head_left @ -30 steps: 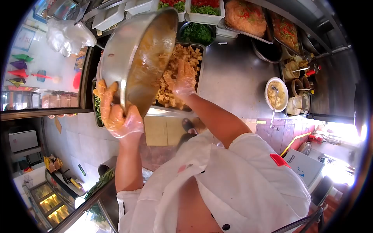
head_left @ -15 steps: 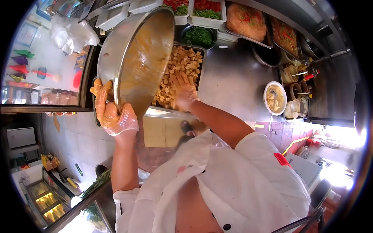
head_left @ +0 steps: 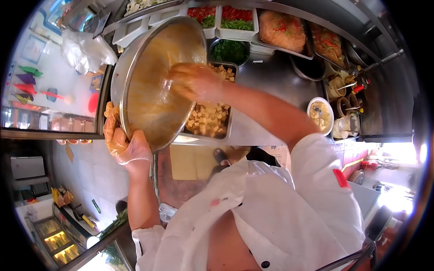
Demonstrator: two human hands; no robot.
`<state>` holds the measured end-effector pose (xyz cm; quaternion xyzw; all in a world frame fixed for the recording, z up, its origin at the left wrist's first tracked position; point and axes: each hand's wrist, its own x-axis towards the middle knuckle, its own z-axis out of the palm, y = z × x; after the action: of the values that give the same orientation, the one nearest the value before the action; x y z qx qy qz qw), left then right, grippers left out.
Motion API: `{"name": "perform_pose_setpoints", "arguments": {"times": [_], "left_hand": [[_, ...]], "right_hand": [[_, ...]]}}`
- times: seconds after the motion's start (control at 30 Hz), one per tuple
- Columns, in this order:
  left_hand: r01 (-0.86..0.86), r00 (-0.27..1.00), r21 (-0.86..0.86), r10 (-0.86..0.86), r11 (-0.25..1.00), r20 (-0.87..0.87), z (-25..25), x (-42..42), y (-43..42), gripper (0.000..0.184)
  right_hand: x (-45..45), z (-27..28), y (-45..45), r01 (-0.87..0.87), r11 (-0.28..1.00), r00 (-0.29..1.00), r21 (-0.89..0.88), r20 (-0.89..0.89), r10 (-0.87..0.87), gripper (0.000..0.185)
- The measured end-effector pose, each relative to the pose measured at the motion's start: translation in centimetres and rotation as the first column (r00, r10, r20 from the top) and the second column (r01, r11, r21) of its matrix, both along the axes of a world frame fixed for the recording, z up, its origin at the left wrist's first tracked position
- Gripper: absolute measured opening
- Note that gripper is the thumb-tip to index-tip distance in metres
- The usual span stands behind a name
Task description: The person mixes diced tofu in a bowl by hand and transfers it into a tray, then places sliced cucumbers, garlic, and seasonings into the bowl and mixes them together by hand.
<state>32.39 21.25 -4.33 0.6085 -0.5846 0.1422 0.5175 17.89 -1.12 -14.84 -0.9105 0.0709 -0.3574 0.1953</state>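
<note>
The large steel bowl (head_left: 151, 97) is tipped on its side above the left end of the counter (head_left: 271, 97), near the front edge, with its mouth turned to the right and covering the left part of a metal tray (head_left: 232, 115) of small pale-brown cubes (head_left: 209, 119). The bowl is wide and stiff, so it is probably rather heavy for one hand, and its wet brown coating must make the inner wall slippery; the rim seems the safest place to take hold, low on the side nearest the body. There the left hand (head_left: 126, 140), in a clear glove with brown stains, is closed on the rim, its forearm rising almost straight from the person's body. The right arm comes across from the right, over the tray, elbow bent, and the right hand (head_left: 194, 83) is inside the mouth of the bowl, close to the inner wall. This hand is blurred; its fingers look curved, but I cannot tell whether they hold anything or touch the metal. The cubes look soft, and a hard squeeze would perhaps break them; a loose, flat palm should suit them better.
</note>
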Motion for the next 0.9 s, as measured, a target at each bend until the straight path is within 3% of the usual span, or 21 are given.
{"name": "perform_pose_setpoints", "arguments": {"times": [0.03, 0.13, 0.27, 0.33, 0.4, 0.5, 0.57, 0.63, 0.67, 0.7, 0.77, 0.8, 0.83, 0.9], "left_hand": [[-0.010, 1.000, 0.009, 0.010, 1.000, 0.024, 0.1, 0.4, -0.2, 0.010], [0.016, 0.999, -0.007, -0.016, 1.000, -0.041, 0.2, 0.5, -0.9, 0.012], [0.024, 0.996, 0.041, -0.020, 0.999, -0.082, 1.2, 0.5, -1.4, 0.012], [-0.007, 0.993, 0.095, 0.018, 0.995, -0.119, 1.7, 0.6, -1.2, 0.013], [-0.017, 0.988, 0.085, 0.030, 0.996, -0.148, 2.1, 0.9, -1.0, 0.017], [0.020, 0.980, 0.067, -0.006, 0.998, -0.198, 2.8, 1.5, -0.9, 0.026], [0.074, 0.974, 0.054, -0.061, 0.996, -0.220, 2.9, 1.6, -1.3, 0.032], [-0.037, 0.970, 0.023, 0.042, 0.999, -0.241, 2.5, 1.6, -2.0, 0.039], [-0.035, 0.970, 0.041, 0.044, 0.999, -0.239, 2.4, 1.7, -2.0, 0.039], [-0.060, 0.974, 0.078, 0.075, 0.995, -0.215, 2.3, 1.7, -2.1, 0.040], [-0.072, 0.977, 0.126, 0.096, 0.989, -0.191, 2.2, 1.3, -2.5, 0.040], [-0.024, 0.970, 0.106, 0.049, 0.994, -0.237, 2.2, 0.8, -2.7, 0.040], [0.021, 0.959, 0.078, 0.002, 0.997, -0.282, 2.2, 0.5, -2.9, 0.040], [-0.031, 0.955, 0.111, 0.062, 0.993, -0.289, 1.6, 0.9, -2.9, 0.040]], "right_hand": [[1.6, 1.8, -1.0, -0.112, 0.976, 0.993, -0.185, -0.048, 0.105, 0.037], [6.4, 8.8, -1.0, -0.430, 0.820, 0.901, -0.378, -0.113, 0.420, 0.036], [8.2, 13.6, -2.8, -0.456, 0.817, 0.879, -0.353, -0.322, 0.351, 0.039], [8.0, 11.7, -6.9, -0.333, 0.905, 0.899, -0.263, -0.377, 0.221, 0.041], [7.6, 6.2, -12.0, -0.120, 0.990, 0.927, -0.074, -0.366, 0.085, 0.043], [5.7, -6.1, -13.3, 0.092, 0.915, 0.966, 0.392, -0.260, 0.014, 0.046], [3.7, -7.8, -7.2, 0.127, 0.920, 0.948, 0.371, -0.319, -0.003, 0.043], [2.8, -2.3, -2.6, 0.131, 0.987, 0.910, 0.090, -0.406, -0.083, 0.035], [4.6, -1.3, -1.4, 0.086, 0.934, 0.932, 0.345, -0.360, 0.047, 0.031], [8.3, -2.1, -2.6, -0.012, 0.987, 0.955, 0.160, -0.290, 0.059, 0.032], [10.9, 1.8, -3.9, -0.170, 0.972, 0.977, -0.162, -0.156, 0.145, 0.035], [9.8, 9.3, -3.3, -0.237, 0.929, 0.971, -0.285, -0.097, 0.217, 0.037], [8.1, 15.2, -2.9, -0.311, 0.924, 0.906, -0.221, -0.363, 0.218, 0.037], [6.9, 17.0, -4.5, -0.368, 0.920, 0.772, -0.137, -0.596, 0.220, 0.037]]}}
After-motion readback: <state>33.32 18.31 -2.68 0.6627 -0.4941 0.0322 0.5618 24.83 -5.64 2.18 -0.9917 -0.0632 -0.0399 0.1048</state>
